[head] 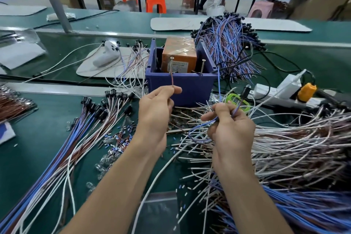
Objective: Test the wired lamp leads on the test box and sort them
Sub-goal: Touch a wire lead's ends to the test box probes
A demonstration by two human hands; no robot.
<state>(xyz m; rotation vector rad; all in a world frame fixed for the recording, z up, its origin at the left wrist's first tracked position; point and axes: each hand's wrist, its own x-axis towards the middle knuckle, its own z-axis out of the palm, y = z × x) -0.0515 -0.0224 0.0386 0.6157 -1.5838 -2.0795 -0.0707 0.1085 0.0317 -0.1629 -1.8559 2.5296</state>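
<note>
brown lead (171, 80) runs up to the left screw (171, 62) on the blue test box (180, 87), pinched by the left hand (155, 112). the right hand (231, 125) grips the blue lead (219, 81), which rises beside the box's right corner (tip contact unclear). sorted leads (91, 119) lie to the left and a loose pile (294, 138) to the right.

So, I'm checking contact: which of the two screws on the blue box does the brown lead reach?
The left screw, where the left hand holds the brown lead up against it; the right screw has none.
</note>
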